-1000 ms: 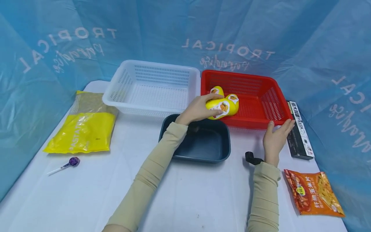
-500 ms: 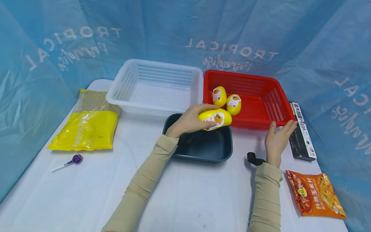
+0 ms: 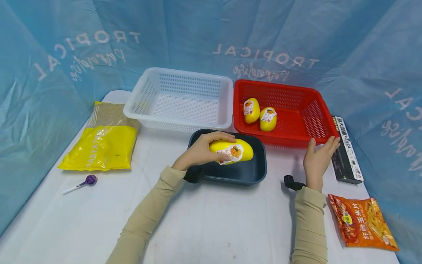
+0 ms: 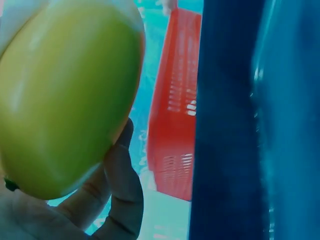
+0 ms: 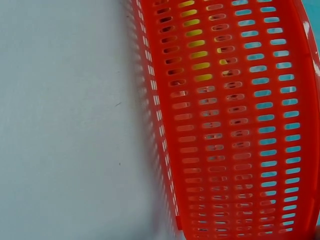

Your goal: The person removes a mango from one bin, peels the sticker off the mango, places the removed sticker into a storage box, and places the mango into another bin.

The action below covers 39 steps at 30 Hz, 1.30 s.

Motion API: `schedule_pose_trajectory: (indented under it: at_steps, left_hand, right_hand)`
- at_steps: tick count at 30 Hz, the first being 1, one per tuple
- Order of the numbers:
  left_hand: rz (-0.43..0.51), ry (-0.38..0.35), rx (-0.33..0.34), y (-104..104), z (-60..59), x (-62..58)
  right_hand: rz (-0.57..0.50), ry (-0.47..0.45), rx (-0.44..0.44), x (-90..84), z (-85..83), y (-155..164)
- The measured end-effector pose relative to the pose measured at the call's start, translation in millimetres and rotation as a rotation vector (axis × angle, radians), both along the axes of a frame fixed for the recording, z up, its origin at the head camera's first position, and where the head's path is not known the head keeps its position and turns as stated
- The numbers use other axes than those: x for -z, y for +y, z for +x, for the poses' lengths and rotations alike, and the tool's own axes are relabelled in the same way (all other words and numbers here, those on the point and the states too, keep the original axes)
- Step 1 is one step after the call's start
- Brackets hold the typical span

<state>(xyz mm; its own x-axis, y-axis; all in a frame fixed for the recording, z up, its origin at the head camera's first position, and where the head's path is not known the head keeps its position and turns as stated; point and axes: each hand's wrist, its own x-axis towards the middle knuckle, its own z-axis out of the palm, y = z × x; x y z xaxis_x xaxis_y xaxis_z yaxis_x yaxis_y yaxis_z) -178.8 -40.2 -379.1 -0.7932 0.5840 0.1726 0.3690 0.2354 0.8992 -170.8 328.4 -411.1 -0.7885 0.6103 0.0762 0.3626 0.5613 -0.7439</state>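
Observation:
My left hand (image 3: pixel 201 150) grips a yellow mango-shaped package (image 3: pixel 232 151) with a fruit label, holding it just over the dark blue tray (image 3: pixel 258 172). In the left wrist view the mango package (image 4: pixel 65 95) fills the left side with my fingers (image 4: pixel 117 195) curled under it. Two more yellow mango packages (image 3: pixel 252 110) (image 3: pixel 268 119) lie in the red basket (image 3: pixel 306 135). My right hand (image 3: pixel 319 156) rests with straight fingers against the red basket's front right corner. The right wrist view shows only the red basket wall (image 5: pixel 235 125) and white table.
A white basket (image 3: pixel 178 123) stands left of the red one. A yellow pasta bag (image 3: pixel 102 141) and a purple lollipop (image 3: pixel 86 180) lie at the left. A black pasta box (image 3: pixel 347 148) and an orange snack bag (image 3: pixel 361 222) lie at the right.
My left hand has carried the mango package out of the red basket, toward me and down over the blue tray. The right hand has stayed at the basket's corner.

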Motion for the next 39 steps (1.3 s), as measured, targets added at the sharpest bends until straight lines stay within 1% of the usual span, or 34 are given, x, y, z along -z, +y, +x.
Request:
schedule_pose_trajectory:
  at_steps: [2,6,13,17,22,26,30,32,35,39]
  left_hand:
    - [0.017,0.000,0.012,-4.3,5.1,2.4]
    - [0.042,0.033,0.035,-12.0,14.8,4.3]
    - [0.032,0.085,0.069,-20.7,29.7,6.4]
    - [0.050,0.119,0.116,-23.6,41.4,8.2]
    - [0.073,0.143,0.184,-24.8,56.7,13.2]
    - [0.071,0.164,0.216,-25.2,66.9,17.1]
    - [0.069,0.164,0.243,-25.4,75.7,21.6]
    - [0.057,0.161,0.261,-25.1,78.9,24.4]
    - [0.004,0.179,0.286,-24.8,81.9,28.7]
    - [-0.081,0.206,0.313,-25.7,84.1,34.2]
  right_hand:
    - [0.010,-0.002,-0.004,0.5,0.2,1.3]
    - [0.030,-0.006,-0.016,2.2,0.8,3.5]
    - [0.038,-0.007,-0.034,-0.8,2.7,1.2]
    - [0.043,0.020,-0.058,-4.8,4.9,-6.6]
    - [0.105,0.073,-0.090,-12.9,10.2,-22.0]
    - [0.138,0.091,-0.129,-19.0,16.2,-35.8]
    - [0.153,0.185,-0.227,-21.7,26.2,-51.7]
    - [0.148,0.258,-0.303,-22.9,32.2,-61.0]
    - [0.118,0.335,-0.435,-23.1,41.6,-75.8]
    - [0.110,0.404,-0.606,-18.9,56.1,-95.4]
